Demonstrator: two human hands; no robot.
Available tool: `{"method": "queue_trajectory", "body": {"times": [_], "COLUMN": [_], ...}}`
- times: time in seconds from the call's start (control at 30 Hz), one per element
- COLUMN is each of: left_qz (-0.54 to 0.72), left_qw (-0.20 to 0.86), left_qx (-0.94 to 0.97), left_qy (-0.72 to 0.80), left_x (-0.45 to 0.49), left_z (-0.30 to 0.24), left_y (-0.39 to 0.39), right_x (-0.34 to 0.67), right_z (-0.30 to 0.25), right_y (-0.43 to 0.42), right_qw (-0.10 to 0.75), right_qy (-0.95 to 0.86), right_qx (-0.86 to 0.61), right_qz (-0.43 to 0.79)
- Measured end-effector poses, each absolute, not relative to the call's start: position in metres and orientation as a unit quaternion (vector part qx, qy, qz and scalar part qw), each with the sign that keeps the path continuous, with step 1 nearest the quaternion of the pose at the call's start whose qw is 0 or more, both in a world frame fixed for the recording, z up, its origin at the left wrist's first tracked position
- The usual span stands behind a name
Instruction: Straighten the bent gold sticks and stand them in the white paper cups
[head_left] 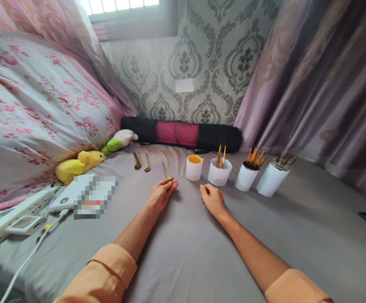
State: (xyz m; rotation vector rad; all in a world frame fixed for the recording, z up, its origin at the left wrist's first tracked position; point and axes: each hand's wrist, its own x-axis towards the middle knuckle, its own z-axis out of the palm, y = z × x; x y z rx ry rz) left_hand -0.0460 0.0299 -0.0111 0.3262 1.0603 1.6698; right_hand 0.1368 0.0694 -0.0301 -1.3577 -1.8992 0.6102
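My left hand (163, 194) is closed round the lower end of a slim gold-coloured pointed stick (165, 170), whose tip slants up and to the left. Just right of it, my right hand (213, 199) is curled near the sheet; whether anything is inside its fingers is hidden. Beyond my hands stand a white cup with a yellow inside (194, 170) and a wider white cup (220, 176) holding several thin gold sticks (220, 157). Left of the held stick lie two small groups of gold pieces with bent ends, a left group (136, 161) and a right group (147, 163).
Farther right are two tall white containers, a nearer one (246, 178) and an outer one (271, 180), with several sticks in each. A power strip (18, 219), white device (70, 198) and yellow plush toy (75, 166) lie left. A black-and-red roll (178, 133) borders the wall.
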Motion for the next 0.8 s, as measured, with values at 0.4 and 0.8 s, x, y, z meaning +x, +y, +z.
{"method": "queue_trajectory", "body": {"times": [0.4,0.8], "left_qz": [0.687,0.689], "left_qw": [0.548,0.529], "left_qx": [0.183,0.242], "left_qy": [0.440,0.434], "left_x": [-0.022,-0.017], "left_z": [-0.014,-0.017], "left_y": [0.009,-0.004], "right_x": [0.138,0.141], "right_z": [-0.029,-0.031], "right_y": [0.068,0.067], "right_qw": [0.366,0.369], "right_qy": [-0.736,-0.731], "right_qx": [-0.506,-0.475], "right_qz": [0.262,0.322]}}
